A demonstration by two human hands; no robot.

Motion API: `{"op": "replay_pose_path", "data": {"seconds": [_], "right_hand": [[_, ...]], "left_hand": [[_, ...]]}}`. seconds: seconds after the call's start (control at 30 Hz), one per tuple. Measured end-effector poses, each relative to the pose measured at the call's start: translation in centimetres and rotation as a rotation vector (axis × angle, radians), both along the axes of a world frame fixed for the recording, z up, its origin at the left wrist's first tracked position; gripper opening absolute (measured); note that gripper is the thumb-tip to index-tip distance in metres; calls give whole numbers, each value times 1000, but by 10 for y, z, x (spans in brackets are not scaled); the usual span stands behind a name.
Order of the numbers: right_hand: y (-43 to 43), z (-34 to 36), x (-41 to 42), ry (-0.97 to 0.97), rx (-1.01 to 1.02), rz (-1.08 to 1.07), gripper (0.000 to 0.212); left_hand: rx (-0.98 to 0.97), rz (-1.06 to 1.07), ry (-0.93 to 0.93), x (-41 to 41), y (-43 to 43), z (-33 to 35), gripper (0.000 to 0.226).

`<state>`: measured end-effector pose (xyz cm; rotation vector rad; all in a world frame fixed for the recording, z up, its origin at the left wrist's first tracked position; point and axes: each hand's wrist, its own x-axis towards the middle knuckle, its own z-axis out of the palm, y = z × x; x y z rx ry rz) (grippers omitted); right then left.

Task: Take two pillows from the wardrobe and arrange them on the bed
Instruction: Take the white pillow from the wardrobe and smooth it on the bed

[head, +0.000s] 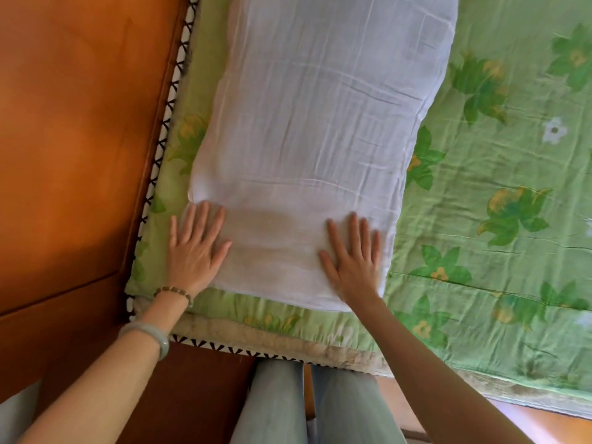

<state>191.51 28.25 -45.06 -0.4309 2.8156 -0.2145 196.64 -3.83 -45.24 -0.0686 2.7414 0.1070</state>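
Observation:
A long white pillow [314, 123] lies flat on the bed's green flowered sheet [499, 200], close to the wooden headboard. My left hand [195, 248] rests palm down on the pillow's near left corner, fingers spread. On the near right corner lies my right hand [352, 261], also flat with fingers apart. Neither hand grips anything. Only one pillow is in view.
The orange-brown wooden headboard [80, 139] rises along the left side. A black-and-white patterned mattress edge [166, 123] runs beside it. My legs in light jeans [307, 402] stand against the bed's near edge. The sheet stretches away to the right.

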Motion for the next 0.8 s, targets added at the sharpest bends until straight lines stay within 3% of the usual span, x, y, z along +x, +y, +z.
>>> {"op": "replay_pose_path", "data": {"seconds": [0.1,0.2,0.27,0.4,0.53,0.7,0.8], "right_hand": [[40,8,4,-138,58,-137,63],[39,27,-12,-143,5,-362,60],[13,41,-39,-26,-63,-308,57],[-61,40,-105,163,-151,-41,54],[-76,13,-135,63,-60,125,57],[-4,-12,-142,122,30,68,55],[38,-6,-137,85,77,-161,56]], "left_hand": [[2,94,-97,8,-24,11,69],[16,167,-5,-15,-20,32,68],[67,135,117,-52,-3,45,65],[136,-124,306,-142,58,49,60],[56,-254,250,-183,75,23,58],[-32,-187,168,-175,29,-4,63],[-63,-55,89,-172,8,3,67]]}}
